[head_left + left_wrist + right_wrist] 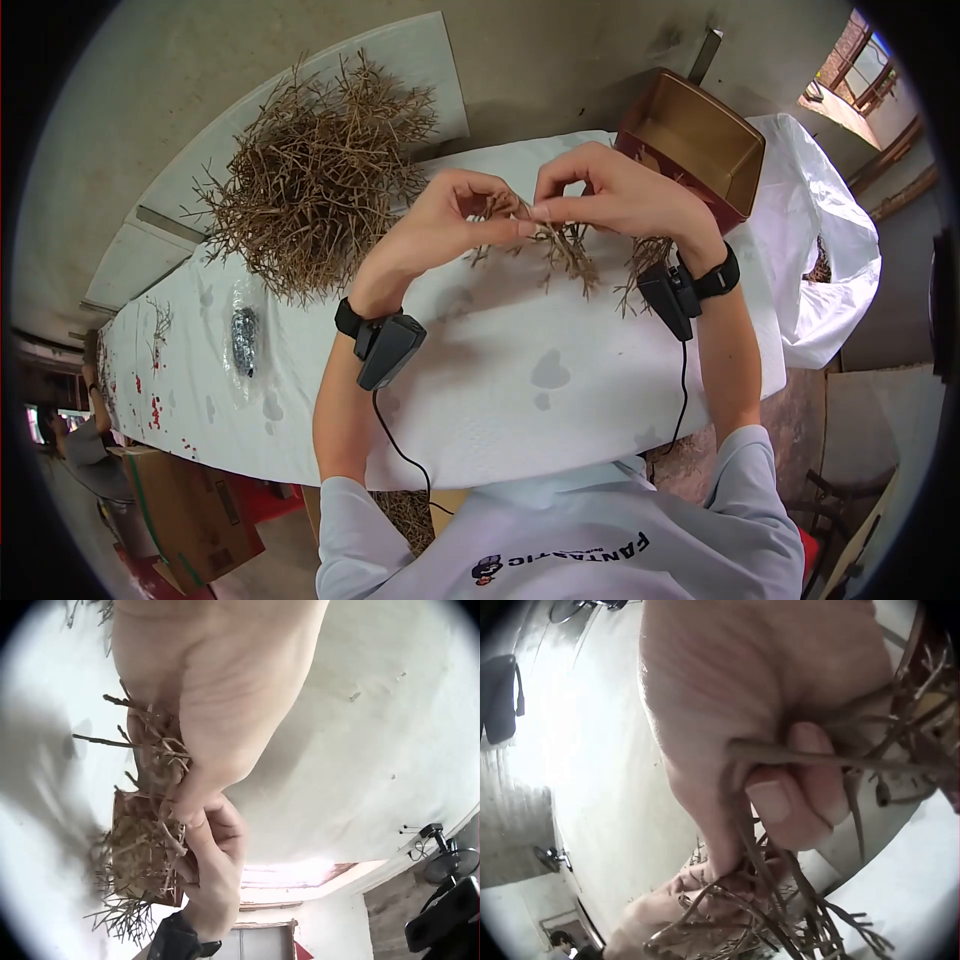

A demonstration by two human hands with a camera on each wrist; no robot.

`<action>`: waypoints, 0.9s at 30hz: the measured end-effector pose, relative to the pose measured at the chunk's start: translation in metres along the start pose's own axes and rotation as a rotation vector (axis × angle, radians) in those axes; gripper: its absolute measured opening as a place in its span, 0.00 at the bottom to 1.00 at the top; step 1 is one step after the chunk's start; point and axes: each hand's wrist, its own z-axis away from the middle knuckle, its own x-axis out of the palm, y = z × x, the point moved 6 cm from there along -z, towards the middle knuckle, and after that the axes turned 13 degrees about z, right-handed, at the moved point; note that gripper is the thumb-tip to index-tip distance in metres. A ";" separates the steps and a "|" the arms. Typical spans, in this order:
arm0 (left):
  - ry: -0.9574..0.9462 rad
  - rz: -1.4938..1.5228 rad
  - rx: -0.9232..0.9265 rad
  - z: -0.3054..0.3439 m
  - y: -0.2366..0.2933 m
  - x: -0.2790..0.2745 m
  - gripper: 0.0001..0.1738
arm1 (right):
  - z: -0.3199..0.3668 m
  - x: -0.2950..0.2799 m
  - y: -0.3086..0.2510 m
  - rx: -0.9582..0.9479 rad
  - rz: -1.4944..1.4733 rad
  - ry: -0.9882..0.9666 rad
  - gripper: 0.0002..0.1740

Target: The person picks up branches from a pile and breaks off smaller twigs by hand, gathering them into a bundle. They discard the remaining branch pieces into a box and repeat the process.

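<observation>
Close together over the white table cover, both hands work on thin brown branching twigs (570,262). My left hand (432,228) pinches some of them between thumb and fingers, with forked ends sticking out past the palm in the left wrist view. My right hand (630,195) also grips twigs, its thumb tip meeting the left fingertips. In the right wrist view, one twig stem (817,759) crosses over the curled fingers of the right hand (757,675). More forked twigs (650,255) hang below the right wrist. Part of the held bunch is hidden behind the fingers.
Left of the hands rises a large heap of brown twigs (320,180). A box with a gold inside (700,135) stands back right, beside a white plastic bag (840,235). A clear-wrapped packet (243,340) and red bits (155,410) lie left. Another person (92,455) is far left.
</observation>
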 end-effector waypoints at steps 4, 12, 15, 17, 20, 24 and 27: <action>0.078 0.091 0.009 -0.001 -0.002 0.001 0.10 | -0.005 0.001 0.006 -0.040 0.059 0.108 0.13; 0.085 0.188 0.165 -0.008 -0.005 0.001 0.06 | 0.001 -0.003 -0.005 0.057 0.007 0.140 0.15; 0.049 0.213 0.149 -0.007 -0.008 0.006 0.07 | 0.009 -0.006 -0.018 0.065 0.093 0.056 0.15; 0.016 0.191 0.082 -0.009 -0.013 0.010 0.08 | 0.014 -0.008 -0.024 0.069 0.351 -0.041 0.15; 0.079 0.019 0.140 -0.006 -0.012 0.013 0.08 | 0.016 0.000 -0.009 0.100 0.440 0.019 0.15; 0.131 -0.248 0.195 -0.008 -0.012 0.013 0.08 | 0.016 0.002 0.001 0.137 0.416 0.073 0.16; 0.198 -0.304 0.148 -0.007 -0.013 0.006 0.08 | 0.012 0.005 -0.001 0.156 0.386 0.110 0.17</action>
